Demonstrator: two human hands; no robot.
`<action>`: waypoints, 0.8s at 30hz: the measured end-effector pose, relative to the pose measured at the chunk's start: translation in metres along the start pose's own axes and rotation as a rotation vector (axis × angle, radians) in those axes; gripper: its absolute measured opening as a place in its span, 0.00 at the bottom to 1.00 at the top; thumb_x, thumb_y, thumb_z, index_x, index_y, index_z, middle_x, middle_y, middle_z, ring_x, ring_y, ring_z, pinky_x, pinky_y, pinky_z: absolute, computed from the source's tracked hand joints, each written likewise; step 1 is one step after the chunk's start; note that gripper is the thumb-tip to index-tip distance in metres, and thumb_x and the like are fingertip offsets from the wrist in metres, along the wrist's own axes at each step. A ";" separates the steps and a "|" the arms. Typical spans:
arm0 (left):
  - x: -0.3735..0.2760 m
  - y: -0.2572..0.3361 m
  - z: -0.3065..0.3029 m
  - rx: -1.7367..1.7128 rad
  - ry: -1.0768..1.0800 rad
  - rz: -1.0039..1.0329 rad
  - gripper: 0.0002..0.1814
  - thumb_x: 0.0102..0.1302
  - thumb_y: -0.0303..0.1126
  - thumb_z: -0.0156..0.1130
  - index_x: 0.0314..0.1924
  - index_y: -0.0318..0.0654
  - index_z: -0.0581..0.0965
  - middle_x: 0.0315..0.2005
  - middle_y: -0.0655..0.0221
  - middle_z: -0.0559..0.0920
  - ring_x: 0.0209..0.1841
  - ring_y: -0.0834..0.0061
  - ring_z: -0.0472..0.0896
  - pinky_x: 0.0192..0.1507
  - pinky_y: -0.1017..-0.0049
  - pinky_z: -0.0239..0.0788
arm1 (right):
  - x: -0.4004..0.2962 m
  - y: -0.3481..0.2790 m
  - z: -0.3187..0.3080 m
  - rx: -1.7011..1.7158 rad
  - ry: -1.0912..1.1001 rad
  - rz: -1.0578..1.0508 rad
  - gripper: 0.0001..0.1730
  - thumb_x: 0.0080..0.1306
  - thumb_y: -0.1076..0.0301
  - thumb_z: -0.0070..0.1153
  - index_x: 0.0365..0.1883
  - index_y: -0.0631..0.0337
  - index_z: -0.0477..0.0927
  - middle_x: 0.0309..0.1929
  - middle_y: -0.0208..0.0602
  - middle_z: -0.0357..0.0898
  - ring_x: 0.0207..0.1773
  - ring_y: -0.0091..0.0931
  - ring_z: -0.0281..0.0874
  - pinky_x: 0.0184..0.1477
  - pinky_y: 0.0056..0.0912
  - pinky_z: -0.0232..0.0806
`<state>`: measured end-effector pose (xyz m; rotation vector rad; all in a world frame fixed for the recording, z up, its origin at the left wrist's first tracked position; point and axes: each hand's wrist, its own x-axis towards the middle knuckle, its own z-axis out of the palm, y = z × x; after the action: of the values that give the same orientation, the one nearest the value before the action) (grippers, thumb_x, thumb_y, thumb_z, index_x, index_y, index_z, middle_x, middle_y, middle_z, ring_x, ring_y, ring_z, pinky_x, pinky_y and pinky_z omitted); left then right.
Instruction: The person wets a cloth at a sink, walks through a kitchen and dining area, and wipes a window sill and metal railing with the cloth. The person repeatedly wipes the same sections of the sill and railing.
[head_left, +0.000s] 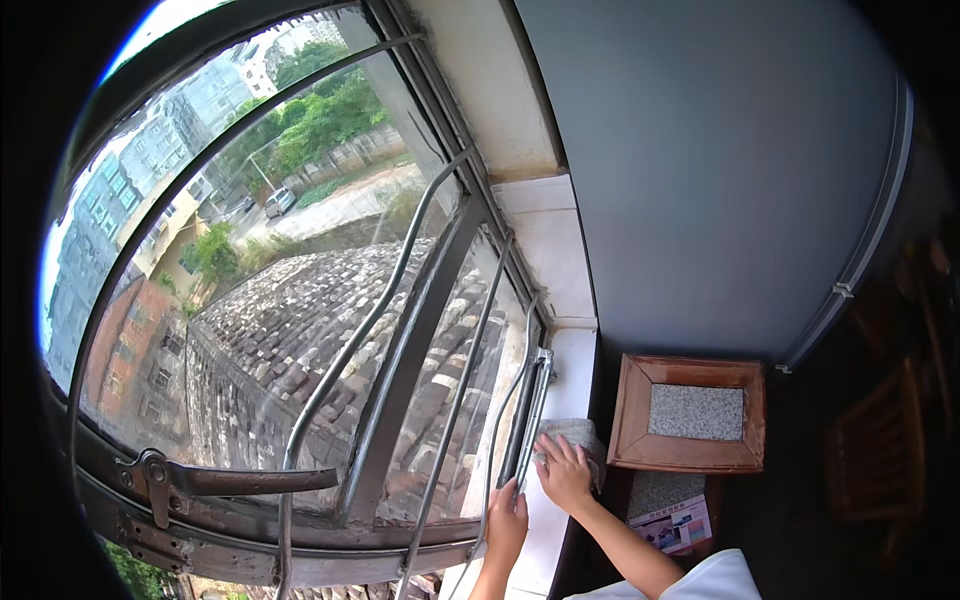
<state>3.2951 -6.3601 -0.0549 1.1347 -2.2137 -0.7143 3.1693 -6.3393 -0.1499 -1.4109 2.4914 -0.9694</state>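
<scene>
My right hand (564, 476) lies with spread fingers on a grey cloth (574, 433), which is on the white tiled windowsill (566, 375). The cloth hangs partly over the sill's inner edge. My left hand (508, 525) is beside the window frame's lower metal rail (534, 420), its fingertips at the rail's near end; whether it grips the rail cannot be told. Thin metal bars (457, 397) cross the window in front of the glass. A metal window handle (247, 480) sticks out at the lower left.
A wooden stool with a speckled stone inset (694, 411) stands right of the sill. Below it lies a printed leaflet (675, 525). A large grey refrigerator (712, 187) fills the upper right. A wooden chair (877, 442) is in shadow at the far right.
</scene>
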 end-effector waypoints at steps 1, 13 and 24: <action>0.000 -0.001 0.000 -0.062 -0.032 -0.063 0.15 0.59 0.25 0.61 0.46 0.31 0.77 0.28 0.59 0.75 0.27 0.67 0.73 0.31 0.72 0.66 | 0.015 0.006 0.003 -0.019 0.054 0.017 0.25 0.66 0.54 0.44 0.61 0.47 0.70 0.67 0.22 0.61 0.70 0.30 0.52 0.69 0.47 0.43; -0.003 -0.008 0.004 0.114 -0.086 -0.032 0.16 0.59 0.28 0.60 0.49 0.35 0.75 0.30 0.60 0.77 0.33 0.61 0.77 0.35 0.65 0.69 | 0.121 0.060 -0.016 0.067 0.153 0.153 0.23 0.68 0.53 0.42 0.54 0.57 0.76 0.66 0.19 0.62 0.72 0.26 0.49 0.72 0.47 0.38; -0.010 -0.028 0.018 0.093 -0.099 0.017 0.19 0.57 0.28 0.64 0.50 0.37 0.77 0.27 0.61 0.78 0.23 0.69 0.76 0.27 0.73 0.69 | 0.192 0.099 -0.014 0.057 0.186 0.160 0.21 0.69 0.54 0.39 0.56 0.47 0.75 0.65 0.19 0.64 0.71 0.29 0.52 0.70 0.48 0.42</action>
<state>3.3037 -6.3622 -0.0886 1.1472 -2.3589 -0.6801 2.9844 -6.4515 -0.1581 -1.1319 2.6343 -1.1753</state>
